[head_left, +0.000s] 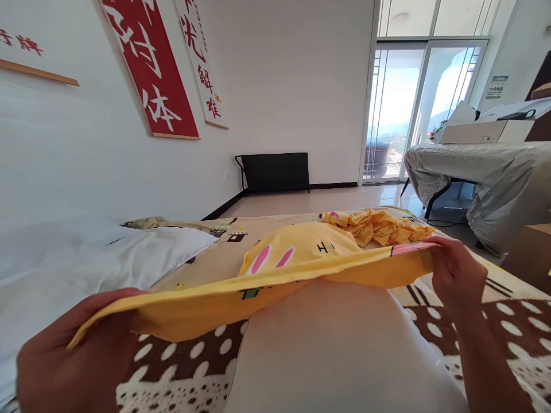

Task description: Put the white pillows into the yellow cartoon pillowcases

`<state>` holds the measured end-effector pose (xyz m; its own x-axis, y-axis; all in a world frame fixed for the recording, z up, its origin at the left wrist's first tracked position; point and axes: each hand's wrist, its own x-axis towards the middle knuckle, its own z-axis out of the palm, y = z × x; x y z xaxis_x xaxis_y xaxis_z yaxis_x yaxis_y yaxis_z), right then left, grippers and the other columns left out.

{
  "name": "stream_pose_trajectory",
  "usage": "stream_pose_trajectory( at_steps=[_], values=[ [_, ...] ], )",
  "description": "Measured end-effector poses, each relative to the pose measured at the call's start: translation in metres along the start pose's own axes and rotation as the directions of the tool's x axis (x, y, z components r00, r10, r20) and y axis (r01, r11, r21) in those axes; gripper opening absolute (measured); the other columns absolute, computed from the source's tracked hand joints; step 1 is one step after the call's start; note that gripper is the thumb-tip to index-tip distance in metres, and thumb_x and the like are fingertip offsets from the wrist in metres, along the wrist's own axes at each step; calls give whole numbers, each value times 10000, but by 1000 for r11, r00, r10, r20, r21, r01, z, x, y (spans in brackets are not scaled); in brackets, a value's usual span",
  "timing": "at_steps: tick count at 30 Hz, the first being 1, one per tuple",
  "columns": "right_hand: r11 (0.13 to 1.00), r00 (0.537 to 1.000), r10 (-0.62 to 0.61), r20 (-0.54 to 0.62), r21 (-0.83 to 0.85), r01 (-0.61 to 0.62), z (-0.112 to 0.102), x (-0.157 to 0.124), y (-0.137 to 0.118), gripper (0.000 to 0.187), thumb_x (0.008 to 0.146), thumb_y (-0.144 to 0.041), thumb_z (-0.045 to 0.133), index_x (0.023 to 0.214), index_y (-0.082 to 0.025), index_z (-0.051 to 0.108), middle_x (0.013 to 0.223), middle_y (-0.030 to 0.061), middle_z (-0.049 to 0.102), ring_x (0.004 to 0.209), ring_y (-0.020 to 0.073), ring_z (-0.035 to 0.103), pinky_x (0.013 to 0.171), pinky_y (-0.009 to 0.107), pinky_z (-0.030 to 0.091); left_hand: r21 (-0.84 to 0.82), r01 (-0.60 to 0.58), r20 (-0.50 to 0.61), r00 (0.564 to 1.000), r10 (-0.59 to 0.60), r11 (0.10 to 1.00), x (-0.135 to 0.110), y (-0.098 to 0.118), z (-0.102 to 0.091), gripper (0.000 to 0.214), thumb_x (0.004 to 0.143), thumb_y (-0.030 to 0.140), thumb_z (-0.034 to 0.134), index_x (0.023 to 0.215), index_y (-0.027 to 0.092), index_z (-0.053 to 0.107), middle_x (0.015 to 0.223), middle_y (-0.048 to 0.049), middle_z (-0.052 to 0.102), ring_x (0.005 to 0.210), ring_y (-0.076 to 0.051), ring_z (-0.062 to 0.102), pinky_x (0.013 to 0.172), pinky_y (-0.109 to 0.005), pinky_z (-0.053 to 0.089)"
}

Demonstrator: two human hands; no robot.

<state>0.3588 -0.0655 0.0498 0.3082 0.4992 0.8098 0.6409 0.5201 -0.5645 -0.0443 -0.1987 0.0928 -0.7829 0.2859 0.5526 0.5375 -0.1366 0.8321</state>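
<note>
A yellow pillowcase [301,255] printed with pink rabbit ears and "Hi" is stretched across a bed. My left hand [73,355] grips its open edge at the lower left, fingers closed under the cloth. At the right, my right hand [454,275] pinches the other end of that edge. A white pillow [336,355] lies partly inside the opening, its near end bare towards me. Beyond it the rest of the yellow cloth [379,225] is bunched up.
The bed has a beige and brown spotted blanket [508,321]. White bedding [142,258] lies at the left by the wall. A covered table [486,172] stands at the right, a black rack [275,172] by the far wall, glass doors [408,109] behind.
</note>
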Motion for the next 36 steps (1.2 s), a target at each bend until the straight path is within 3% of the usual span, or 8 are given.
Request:
stream_pose_trajectory(
  at_steps=[6, 10, 14, 19, 24, 30, 33, 36],
  values=[
    [878, 959, 281, 44, 391, -275, 36, 15, 17, 338, 827, -484, 520, 952, -177, 580, 859, 58, 648, 681, 172, 601, 607, 286, 468, -115, -12, -126, 992, -2, 993, 13, 6, 35, 184, 672, 284, 594, 803, 175, 662, 640, 42, 515, 568, -81, 445, 487, -176, 369],
    [994, 994, -19, 111, -108, 31, 68, 65, 30, 365, 889, -453, 419, 954, -159, 625, 705, 53, 640, 613, 175, 570, 598, 273, 397, 235, -272, 53, 962, 267, 933, 53, 9, 57, 262, 796, 345, 519, 961, 186, 648, 624, 53, 497, 607, -75, 442, 589, -174, 348],
    [818, 890, -151, 431, -451, 357, 127, 106, 37, 342, 959, -312, 271, 1073, -170, 560, 850, 98, 682, 687, 206, 613, 603, 275, 341, 490, -463, 447, 861, 243, 739, 99, -2, 107, 438, 927, 438, 240, 1155, 206, 534, 721, 0, 552, 698, -141, 519, 628, -228, 332],
    [718, 722, 19, 692, -512, 472, 196, 99, 58, 288, 938, -165, 284, 1151, -157, 477, 991, 149, 663, 867, 257, 636, 679, 309, 370, 669, -392, 501, 865, 6, 631, 117, -70, 177, 461, 921, 402, 189, 1215, 216, 491, 956, -131, 657, 906, -303, 598, 674, -325, 370],
    [756, 617, 150, 773, -492, 432, 229, 48, 92, 293, 931, -147, 296, 1168, -139, 468, 957, 167, 676, 869, 265, 657, 702, 337, 402, 680, -377, 599, 781, -179, 630, 70, -152, 206, 508, 920, 422, 149, 1169, 171, 514, 950, -178, 676, 894, -318, 637, 653, -349, 411],
    [814, 525, 243, 816, -466, 347, 216, 25, 90, 297, 913, -208, 350, 1139, -126, 523, 899, 171, 695, 856, 263, 671, 667, 320, 429, 658, -443, 695, 668, -266, 609, 38, -170, 191, 450, 907, 346, 163, 1049, 93, 508, 925, -202, 667, 847, -295, 651, 624, -353, 439],
    [844, 522, 222, 823, -430, 320, 167, 14, 86, 452, 871, -233, 398, 1315, -152, 427, 960, 152, 699, 897, 265, 667, 705, 339, 465, 634, -535, 743, 622, -249, 558, 35, -157, 143, 369, 841, 246, 287, 1060, 66, 523, 945, -235, 654, 880, -348, 636, 697, -422, 440],
    [933, 516, 53, 855, -226, 279, 96, -17, 94, 627, 829, -276, 440, 1438, -269, 294, 1221, 125, 616, 1026, 305, 633, 837, 440, 489, 482, -621, 870, 422, -255, 618, 7, -154, 74, 237, 756, 206, 415, 838, 196, 637, 884, -100, 704, 836, -248, 661, 717, -321, 467]
  ],
)
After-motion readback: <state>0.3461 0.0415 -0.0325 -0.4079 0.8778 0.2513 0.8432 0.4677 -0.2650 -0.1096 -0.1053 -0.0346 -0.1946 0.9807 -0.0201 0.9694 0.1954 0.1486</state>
